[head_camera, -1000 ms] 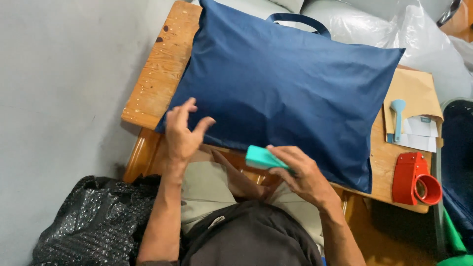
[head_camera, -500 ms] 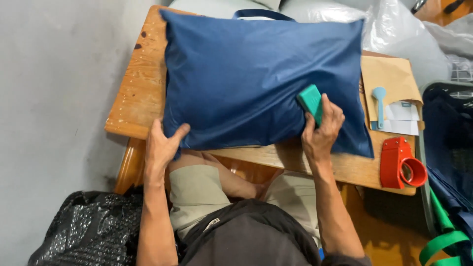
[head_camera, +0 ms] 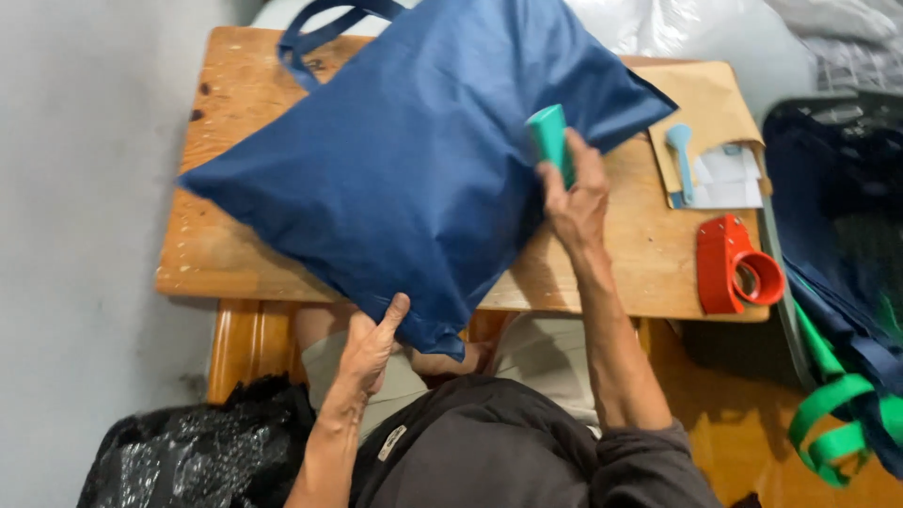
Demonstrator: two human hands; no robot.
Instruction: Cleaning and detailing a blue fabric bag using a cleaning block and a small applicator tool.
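Blue bag point(head_camera: 404, 179), stuffed like a pillow, lies skewed across the wooden bench point(head_camera: 235, 254), its near corner hanging past the bench's front edge over my lap, its handle point(head_camera: 324, 23) at the far side. My left hand point(head_camera: 369, 346) is under that near corner, fingers together around the fabric edge, thumb up against it. My right hand point(head_camera: 576, 202) is at the bag's right edge, fingers clamped on a teal block point(head_camera: 550, 136) that presses on the fabric. Right of the bag on the bench: brown envelope point(head_camera: 710, 103), light-blue tool point(head_camera: 681, 155) on white papers point(head_camera: 729, 179), red tape dispenser point(head_camera: 734, 263) near the front edge. Black plastic sack point(head_camera: 183, 452) on the floor at lower left; a dark bag with green straps point(head_camera: 837, 414) at right.
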